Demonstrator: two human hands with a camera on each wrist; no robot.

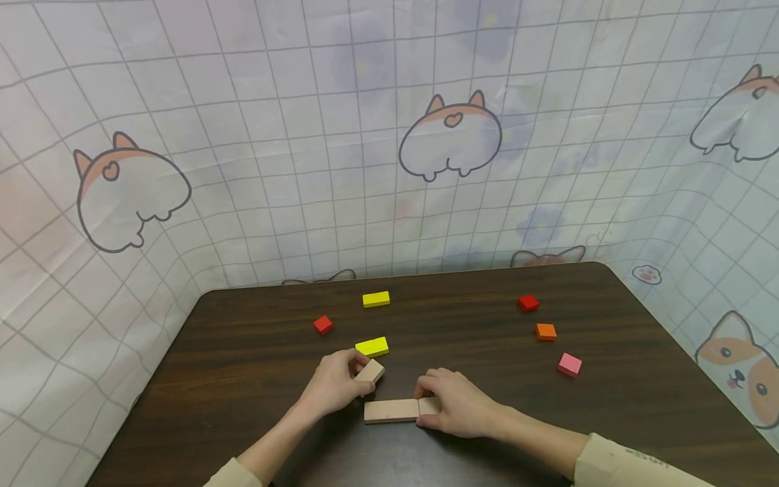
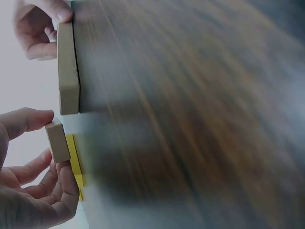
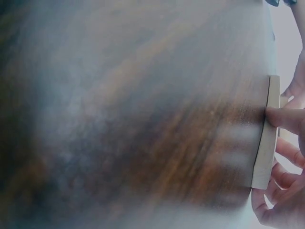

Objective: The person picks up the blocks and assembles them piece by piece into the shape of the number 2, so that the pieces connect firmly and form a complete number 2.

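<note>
The step in hand looked like building a row of plain blocks: two lay end to end on the table (image 1: 243, 379), and a third was in the fingers. The left hand (image 1: 335, 383) pinched the held block (image 1: 371, 370) between thumb and fingertips, a narrow grip. The right hand (image 1: 460, 404) gripped the right block (image 1: 429, 406) across its sides, thumb on the near side, its end against the left block (image 1: 391, 410). The next move, I judged, called for turning the held block into line and bringing it down gently, while the right hand kept the pair from sliding (a bump at the seam could have opened it).

The held block was pale, bare wood with crisp edges. It was tilted, just beyond the row's left part and near a yellow block (image 1: 372, 347); it seemed raised off the table in the left wrist view. The left block lay flat, long and smooth, with a thin seam where it met its neighbour. Much of the right block was hidden by the hand.
</note>
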